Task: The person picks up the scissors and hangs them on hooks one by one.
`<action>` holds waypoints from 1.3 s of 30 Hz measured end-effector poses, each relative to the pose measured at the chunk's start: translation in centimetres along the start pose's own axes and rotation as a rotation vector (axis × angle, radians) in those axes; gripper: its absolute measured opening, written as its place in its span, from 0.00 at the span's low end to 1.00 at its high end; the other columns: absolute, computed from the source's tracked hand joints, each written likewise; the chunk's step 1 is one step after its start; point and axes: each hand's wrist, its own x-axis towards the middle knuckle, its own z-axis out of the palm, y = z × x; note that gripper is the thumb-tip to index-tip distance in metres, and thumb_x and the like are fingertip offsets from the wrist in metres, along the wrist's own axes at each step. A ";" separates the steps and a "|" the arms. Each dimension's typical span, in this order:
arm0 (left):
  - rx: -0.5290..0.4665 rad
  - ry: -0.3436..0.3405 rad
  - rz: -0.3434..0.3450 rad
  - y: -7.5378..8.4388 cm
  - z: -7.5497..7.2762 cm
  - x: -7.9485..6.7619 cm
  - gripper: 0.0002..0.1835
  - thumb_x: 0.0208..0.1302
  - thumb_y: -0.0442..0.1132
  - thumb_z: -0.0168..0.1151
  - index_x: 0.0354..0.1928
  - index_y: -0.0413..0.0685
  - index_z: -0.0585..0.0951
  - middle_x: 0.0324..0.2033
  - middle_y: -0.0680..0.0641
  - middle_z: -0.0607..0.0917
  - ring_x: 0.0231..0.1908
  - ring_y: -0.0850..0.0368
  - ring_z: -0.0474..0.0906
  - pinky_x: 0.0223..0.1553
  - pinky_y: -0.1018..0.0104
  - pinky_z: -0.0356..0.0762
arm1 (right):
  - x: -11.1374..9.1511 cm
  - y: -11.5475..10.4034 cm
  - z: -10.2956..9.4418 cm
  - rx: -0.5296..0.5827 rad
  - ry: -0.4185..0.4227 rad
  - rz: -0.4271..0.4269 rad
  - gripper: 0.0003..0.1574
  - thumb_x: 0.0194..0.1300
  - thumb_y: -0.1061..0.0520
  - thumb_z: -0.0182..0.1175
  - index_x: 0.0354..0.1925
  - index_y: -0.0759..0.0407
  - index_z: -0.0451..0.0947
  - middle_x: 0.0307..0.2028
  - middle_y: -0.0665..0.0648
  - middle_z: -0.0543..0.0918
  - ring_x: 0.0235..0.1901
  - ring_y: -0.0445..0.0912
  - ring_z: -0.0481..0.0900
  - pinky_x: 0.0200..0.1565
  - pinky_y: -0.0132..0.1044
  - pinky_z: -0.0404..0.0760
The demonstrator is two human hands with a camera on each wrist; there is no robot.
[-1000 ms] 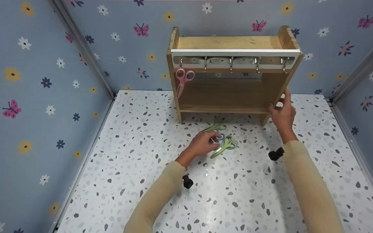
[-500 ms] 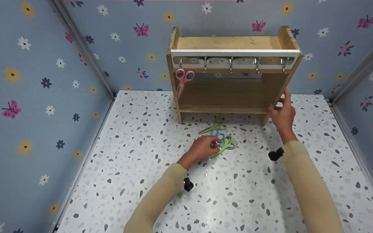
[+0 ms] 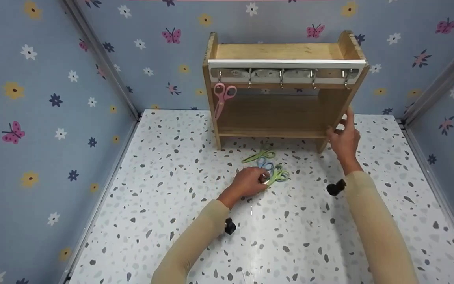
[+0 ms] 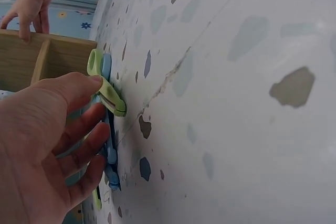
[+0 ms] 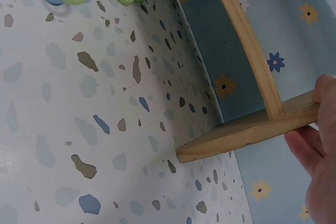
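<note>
On the speckled table, my left hand (image 3: 247, 181) pinches the near green scissors (image 3: 279, 174) around the blade end; the thumb lies on them in the left wrist view. Blue scissors (image 3: 265, 163) lie under and beside them, partly covered. Behind these is another pair of green scissors (image 3: 264, 155), flat on the table. A wooden shelf (image 3: 274, 133) with a hook rail (image 3: 265, 74) stands at the back. Pink scissors (image 3: 220, 100) hang by a handle loop from its leftmost hook. My right hand (image 3: 346, 140) grips the shelf's right side panel (image 5: 247, 129) low down.
Several metal hooks (image 3: 281, 79) to the right of the pink scissors carry nothing. Patterned walls (image 3: 53, 118) enclose the table (image 3: 290, 236) at the left, back and right. Black wrist cameras (image 3: 230, 226) sit below both hands.
My left hand has shifted slightly down and closed in on the near green scissors, uncovering more of the blue and far green pairs. The right hand and the shelf stay put.
</note>
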 end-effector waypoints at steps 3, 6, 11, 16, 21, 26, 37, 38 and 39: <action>0.065 0.022 0.036 -1.1 1.0 0.8 0.15 0.74 0.46 0.74 0.59 0.54 0.93 0.46 0.51 0.95 0.47 0.55 0.91 0.55 0.52 0.87 | 0.0 0.0 0.0 0.003 -0.001 0.001 0.57 0.78 0.67 0.61 0.91 0.36 0.51 0.77 0.71 0.80 0.71 0.65 0.86 0.63 0.67 0.88; 0.132 0.067 0.077 -2.7 2.7 2.0 0.14 0.72 0.48 0.74 0.55 0.57 0.94 0.43 0.54 0.95 0.43 0.59 0.89 0.50 0.55 0.87 | 0.0 0.0 0.0 0.005 0.000 0.000 0.57 0.78 0.67 0.61 0.91 0.37 0.51 0.77 0.70 0.80 0.72 0.65 0.85 0.64 0.67 0.88; 0.188 0.092 0.106 -3.5 3.6 2.6 0.13 0.70 0.49 0.74 0.53 0.59 0.94 0.42 0.55 0.95 0.42 0.59 0.89 0.45 0.57 0.86 | 0.0 -0.1 0.0 0.007 -0.002 0.006 0.57 0.77 0.67 0.61 0.91 0.37 0.51 0.78 0.68 0.79 0.73 0.63 0.85 0.64 0.66 0.88; 0.224 0.077 0.096 -1.1 1.7 1.2 0.13 0.71 0.46 0.74 0.54 0.54 0.94 0.44 0.51 0.96 0.44 0.53 0.92 0.47 0.53 0.89 | 0.0 -0.1 0.0 0.010 -0.005 0.011 0.56 0.77 0.67 0.62 0.91 0.37 0.52 0.77 0.70 0.80 0.72 0.64 0.86 0.64 0.66 0.88; 0.255 0.070 0.084 0.3 0.7 0.3 0.13 0.73 0.43 0.73 0.55 0.51 0.94 0.46 0.50 0.97 0.46 0.52 0.93 0.49 0.53 0.90 | 0.0 -0.1 -0.1 0.006 -0.003 0.011 0.56 0.78 0.66 0.62 0.91 0.37 0.52 0.75 0.72 0.81 0.68 0.67 0.88 0.62 0.66 0.89; 0.209 0.080 0.073 0.3 0.7 0.1 0.11 0.73 0.43 0.74 0.53 0.53 0.94 0.42 0.51 0.96 0.40 0.57 0.89 0.45 0.59 0.87 | -0.1 0.0 -0.1 0.010 0.001 0.008 0.56 0.78 0.66 0.61 0.92 0.38 0.52 0.74 0.74 0.82 0.64 0.71 0.90 0.61 0.67 0.89; 0.114 0.078 0.013 0.4 0.6 0.0 0.09 0.74 0.43 0.75 0.51 0.54 0.94 0.40 0.53 0.95 0.36 0.63 0.83 0.43 0.63 0.80 | 0.0 -0.2 -0.1 0.011 -0.006 0.035 0.57 0.78 0.65 0.62 0.92 0.34 0.50 0.77 0.70 0.80 0.70 0.66 0.87 0.65 0.64 0.88; 0.106 0.080 0.008 0.4 0.6 0.0 0.09 0.73 0.43 0.75 0.51 0.54 0.95 0.40 0.53 0.96 0.37 0.62 0.85 0.43 0.63 0.81 | 0.0 -0.2 -0.1 0.011 -0.008 0.038 0.57 0.78 0.65 0.62 0.92 0.33 0.50 0.77 0.70 0.80 0.70 0.66 0.87 0.65 0.64 0.88; 0.102 0.081 0.004 0.4 0.6 0.0 0.09 0.73 0.43 0.76 0.51 0.54 0.95 0.40 0.53 0.96 0.38 0.62 0.86 0.43 0.63 0.82 | -0.1 -0.3 -0.1 0.012 -0.010 0.040 0.58 0.78 0.65 0.62 0.92 0.33 0.49 0.77 0.70 0.80 0.70 0.66 0.87 0.65 0.64 0.88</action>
